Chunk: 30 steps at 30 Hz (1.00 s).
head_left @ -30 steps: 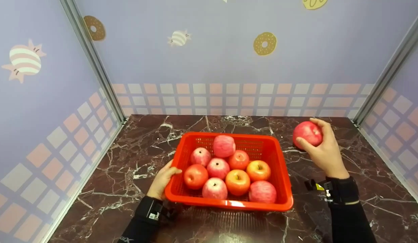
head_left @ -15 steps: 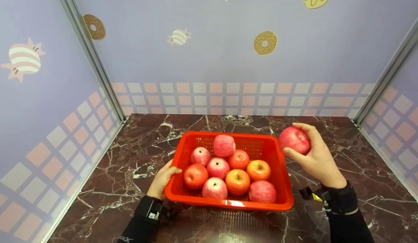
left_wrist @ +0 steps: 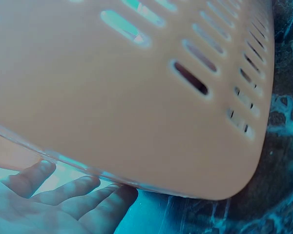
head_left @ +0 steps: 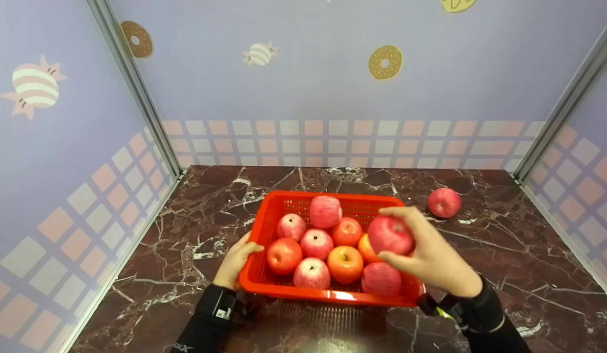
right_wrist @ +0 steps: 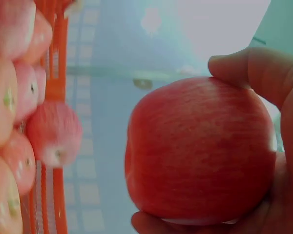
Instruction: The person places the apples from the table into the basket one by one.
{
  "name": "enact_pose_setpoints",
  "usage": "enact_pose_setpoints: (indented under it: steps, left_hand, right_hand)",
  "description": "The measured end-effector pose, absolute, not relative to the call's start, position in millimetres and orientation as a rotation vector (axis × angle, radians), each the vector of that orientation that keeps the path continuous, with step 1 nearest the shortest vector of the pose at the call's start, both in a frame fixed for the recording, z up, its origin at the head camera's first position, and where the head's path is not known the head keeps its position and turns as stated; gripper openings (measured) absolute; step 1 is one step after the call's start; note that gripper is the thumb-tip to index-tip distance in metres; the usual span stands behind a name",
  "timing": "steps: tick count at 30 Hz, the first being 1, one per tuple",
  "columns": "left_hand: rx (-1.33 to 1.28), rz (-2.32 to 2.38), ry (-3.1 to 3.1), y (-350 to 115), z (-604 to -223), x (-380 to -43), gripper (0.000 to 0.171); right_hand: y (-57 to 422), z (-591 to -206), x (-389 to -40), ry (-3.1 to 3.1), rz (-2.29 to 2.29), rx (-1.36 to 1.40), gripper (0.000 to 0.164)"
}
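Note:
My right hand grips a pinkish-red apple over the right part of a red plastic basket. In the right wrist view the held apple fills the space between thumb and fingers. Several red and yellow-orange apples lie in the basket; one yellow-orange apple is partly hidden behind the held one. My left hand holds the basket's left rim, thumb over the top. From the left wrist, the fingers show along the rim below the slotted basket wall.
Another red apple sits on the dark marbled tabletop, back right of the basket. Printed lilac panels wall the table at the back and both sides, joined by grey metal posts.
My right hand has carried its apple leftward from the back right to over the basket, uncovering another apple on the table. The left hand and basket have stayed put.

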<state>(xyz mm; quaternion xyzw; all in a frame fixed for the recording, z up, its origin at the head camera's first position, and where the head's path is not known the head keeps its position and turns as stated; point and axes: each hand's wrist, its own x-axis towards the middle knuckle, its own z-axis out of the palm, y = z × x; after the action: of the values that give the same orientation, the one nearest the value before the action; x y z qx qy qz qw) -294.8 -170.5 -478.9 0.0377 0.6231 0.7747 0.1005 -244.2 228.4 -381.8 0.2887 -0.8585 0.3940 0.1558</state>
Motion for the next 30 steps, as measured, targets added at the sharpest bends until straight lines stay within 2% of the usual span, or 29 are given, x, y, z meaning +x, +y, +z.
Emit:
enact_pose_setpoints:
  steps: [12, 30]
  left_hand:
    - [0.096, 2.305, 1.84, -170, -481, -295, 0.066]
    - [0.121, 2.288, 1.861, -169, -481, -297, 0.064]
  right_hand:
    - [200, -396, -230, -2.652, 0.919, 0.871, 0.066]
    - [174, -419, -234, -2.828, 0.816, 0.874, 0.07]
